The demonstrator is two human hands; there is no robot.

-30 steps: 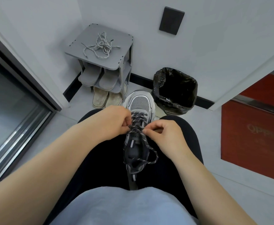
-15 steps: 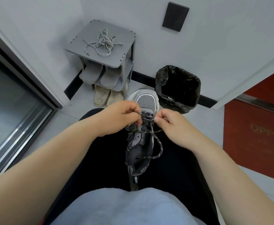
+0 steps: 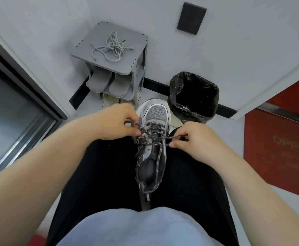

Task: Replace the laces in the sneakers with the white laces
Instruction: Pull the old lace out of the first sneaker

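Note:
A grey and white sneaker [image 3: 154, 139] lies between my thighs, toe pointing away, laced with a dark speckled lace [image 3: 154, 129]. My left hand [image 3: 120, 123] pinches one strand of that lace at the sneaker's left side. My right hand [image 3: 193, 139] pinches another strand, pulled out to the right. A bundle of pale whitish laces [image 3: 112, 47] lies on top of the grey shoe rack [image 3: 92, 41] by the wall.
Grey slippers [image 3: 109, 84] sit on the rack's shelf, with beige ones below. A bin with a black bag [image 3: 194, 96] stands right of the sneaker's toe. A glass door frame [image 3: 21, 82] runs along the left, a red panel [image 3: 278, 148] on the right.
Both hands have moved apart, drawing the dark lace strands out sideways from the sneaker. The loops that hung over the sneaker's opening are now pulled tighter.

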